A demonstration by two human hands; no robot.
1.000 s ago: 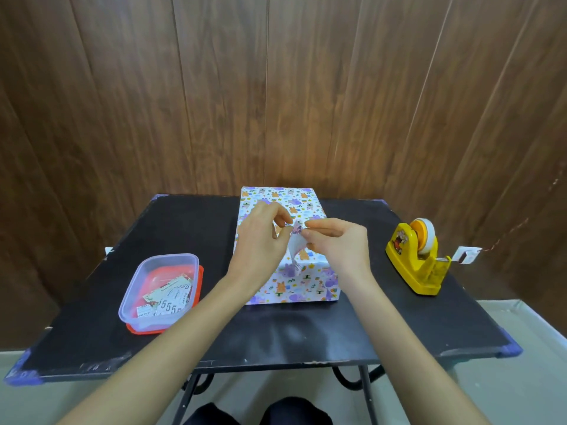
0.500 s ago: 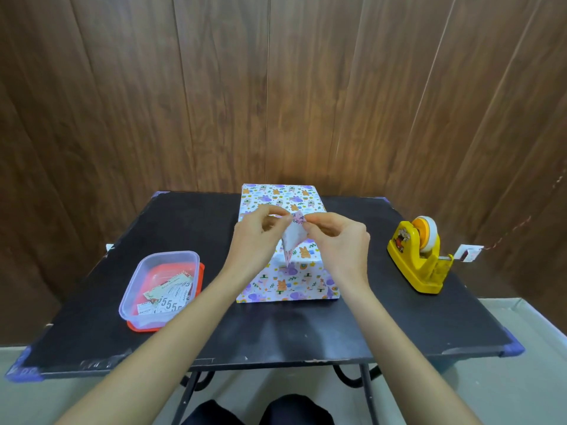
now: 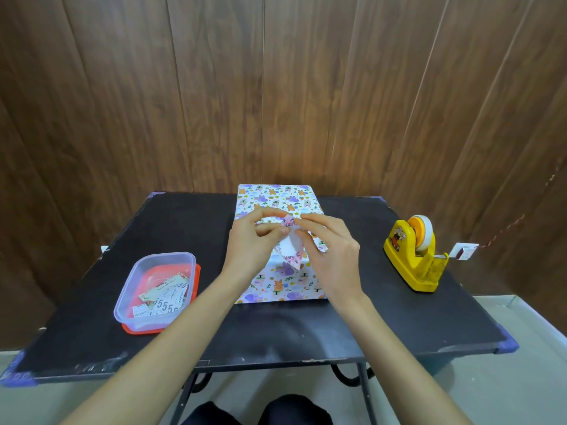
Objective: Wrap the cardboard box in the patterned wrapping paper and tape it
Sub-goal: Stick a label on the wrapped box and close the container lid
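The left hand (image 3: pixel 250 240) is raised over the wrapped box (image 3: pixel 277 199), fingers pinching the top of a small card (image 3: pixel 290 250). The right hand (image 3: pixel 333 251) pinches it too. The box sits on the table (image 3: pixel 306 329) under both hands.

Even soft light, sharp, wide-angle edge bowing

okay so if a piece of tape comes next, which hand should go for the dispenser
Probably the right hand. The yellow tape dispenser sits on its side of the table, while the left hand can keep pinching the small card above the wrapped box.
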